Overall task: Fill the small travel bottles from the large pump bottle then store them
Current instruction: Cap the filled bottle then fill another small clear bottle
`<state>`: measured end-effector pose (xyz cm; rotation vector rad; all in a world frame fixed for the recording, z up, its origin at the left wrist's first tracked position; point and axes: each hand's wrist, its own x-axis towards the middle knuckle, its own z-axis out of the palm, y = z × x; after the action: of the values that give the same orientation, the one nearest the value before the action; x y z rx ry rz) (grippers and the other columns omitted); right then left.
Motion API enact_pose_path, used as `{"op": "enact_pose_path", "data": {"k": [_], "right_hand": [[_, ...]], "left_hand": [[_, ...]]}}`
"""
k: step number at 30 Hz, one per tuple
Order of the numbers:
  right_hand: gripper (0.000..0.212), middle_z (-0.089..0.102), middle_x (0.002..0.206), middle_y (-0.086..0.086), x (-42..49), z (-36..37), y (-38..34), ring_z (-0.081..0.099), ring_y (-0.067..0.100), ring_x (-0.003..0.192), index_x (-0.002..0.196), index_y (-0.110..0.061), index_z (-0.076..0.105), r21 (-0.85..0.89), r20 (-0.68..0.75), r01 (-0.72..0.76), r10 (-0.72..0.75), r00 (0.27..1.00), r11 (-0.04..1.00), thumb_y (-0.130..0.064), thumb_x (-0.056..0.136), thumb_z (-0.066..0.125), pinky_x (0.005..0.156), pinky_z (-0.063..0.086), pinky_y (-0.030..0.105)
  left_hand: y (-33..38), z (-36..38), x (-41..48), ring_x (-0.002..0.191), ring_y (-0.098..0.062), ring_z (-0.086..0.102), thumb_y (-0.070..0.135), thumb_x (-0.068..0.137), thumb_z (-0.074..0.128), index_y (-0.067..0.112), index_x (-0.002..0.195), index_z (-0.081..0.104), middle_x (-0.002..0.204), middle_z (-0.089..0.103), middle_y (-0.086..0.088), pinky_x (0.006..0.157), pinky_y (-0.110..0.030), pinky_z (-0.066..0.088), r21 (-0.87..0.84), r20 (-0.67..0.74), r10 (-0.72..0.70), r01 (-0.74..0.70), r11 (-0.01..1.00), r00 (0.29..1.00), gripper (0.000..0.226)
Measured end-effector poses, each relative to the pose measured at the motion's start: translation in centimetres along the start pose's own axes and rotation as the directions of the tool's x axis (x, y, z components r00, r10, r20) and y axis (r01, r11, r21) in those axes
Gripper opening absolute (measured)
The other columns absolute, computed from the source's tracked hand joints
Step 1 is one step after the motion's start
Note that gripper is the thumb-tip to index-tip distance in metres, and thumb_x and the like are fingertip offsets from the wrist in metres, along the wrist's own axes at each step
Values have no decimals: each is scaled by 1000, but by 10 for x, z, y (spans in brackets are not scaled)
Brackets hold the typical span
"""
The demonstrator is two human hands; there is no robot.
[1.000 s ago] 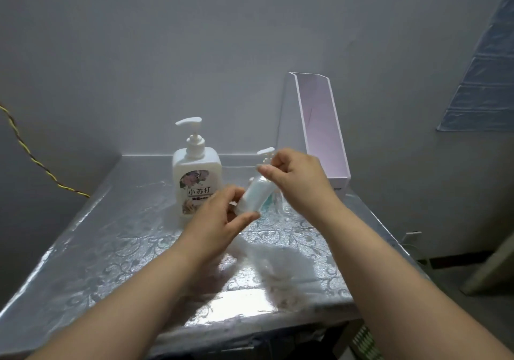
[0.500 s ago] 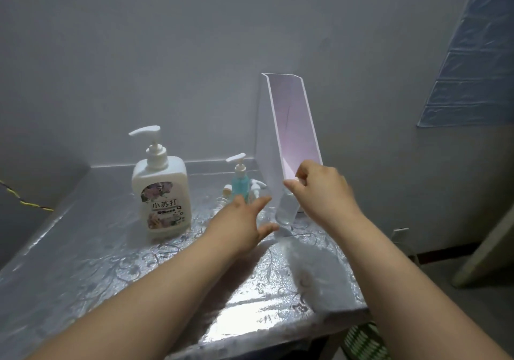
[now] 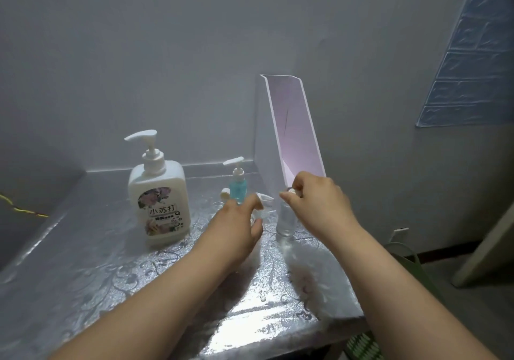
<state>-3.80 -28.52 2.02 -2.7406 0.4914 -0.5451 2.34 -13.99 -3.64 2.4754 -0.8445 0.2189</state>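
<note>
Grey walls close in a corner behind a counter (image 3: pixel 111 270) covered in shiny silver foil with a leafy pattern. On the right wall hangs a blue brick-pattern panel (image 3: pixel 472 53), and a yellow cord (image 3: pixel 22 210) runs along the left wall, just beyond the counter's left edge.

Near the back edge, left of the middle, the large pump bottle (image 3: pixel 160 195) stands upright. It is white with a flowered label, and its spout points left. Further right along the back edge stands a small blue bottle (image 3: pixel 238 188) with its own white pump, and a loose white cap (image 3: pixel 224 192) sits just beside it. A tall white box (image 3: pixel 292 128) with a pink inside stands at the back right corner, open toward the camera.

In front of that box, close to the right edge, a clear bottle (image 3: pixel 286 222) stands upright on the counter. The right hand (image 3: pixel 317 201) is above it, thumb and forefinger pinching its small white top.

The left hand (image 3: pixel 239 226) hangs over the counter between the large pump bottle and the clear bottle, fingers straight and spread, grasping nothing. One fingertip lies very close to a small white piece (image 3: pixel 266 200). Whether the two touch cannot be told.

Past the front right corner, something green (image 3: pixel 361 344) shows on the floor.
</note>
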Motion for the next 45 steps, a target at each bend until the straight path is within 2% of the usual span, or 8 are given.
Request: {"op": "enact_pose_path", "data": {"k": [6,14,19,23,28,32,38,45], "right_hand": [[31,66,108,8,10,14,-13,57,31,104,107,-17,59,9,-11,27,-26,1000,1000,-43,92,52,80,45,34],[33,65,115,9,37,34,-19,56,32,109,113,-17,61,-12,24,-13,13,1000,1000,-42,91,55,80,43,33],[33,66,111,9,33,22,-23,60,31,104,120,-20,59,218,-144,-62,95,985,974,-38,94,49,91,48,38],[34,55,66,1,18,7,-45,47,14,52,96,-16,63,734,124,-115,34,992,670,-47,94,49,52,40,24],[49,49,58,0,7,-4,-67,38,10,44,94,-13,62,915,337,-278,-172,926,291,-59,77,56,40,28,19],[25,53,68,2,-4,-2,-84,38,6,47,83,-9,54,877,275,-153,-215,937,455,-28,80,70,42,33,14],[29,36,48,-5,-17,2,-114,22,6,35,77,-14,45,929,295,-238,-179,939,285,-23,81,73,36,19,18],[23,39,45,-8,-19,1,-132,24,4,38,70,-11,48,985,151,-105,-392,908,137,-3,81,66,39,19,16]], "left_hand": [[-3,-52,-23,73,-16,50,35,98,46,24,117,48,80,53,5,62,-30,31,-181,-152,-32,4,984,988,23],[-20,-73,-46,76,-15,62,45,93,51,37,102,45,84,62,1,69,-35,52,-368,-197,-158,77,927,968,14],[-34,-69,-50,73,-19,66,32,92,58,33,97,51,92,64,-10,74,-40,56,-756,-87,-316,143,639,945,9],[-34,-69,-53,74,-19,63,20,91,59,17,106,49,102,61,-17,67,-28,52,-922,43,-310,158,353,950,18],[-39,-73,-62,73,-18,63,19,90,57,14,116,54,104,63,-16,64,-25,54,-952,123,-227,180,249,966,26],[-41,-77,-70,63,-13,53,31,80,59,12,113,56,88,62,-10,61,-24,45,-958,137,-158,172,231,978,38],[-47,-86,-77,58,-8,47,39,83,69,16,102,56,74,53,-2,60,-23,40,-963,45,-173,88,254,984,32],[-62,-102,-84,37,-4,36,45,82,67,16,96,69,59,42,-1,34,-12,31,-903,321,77,330,-274,944,32]]}}
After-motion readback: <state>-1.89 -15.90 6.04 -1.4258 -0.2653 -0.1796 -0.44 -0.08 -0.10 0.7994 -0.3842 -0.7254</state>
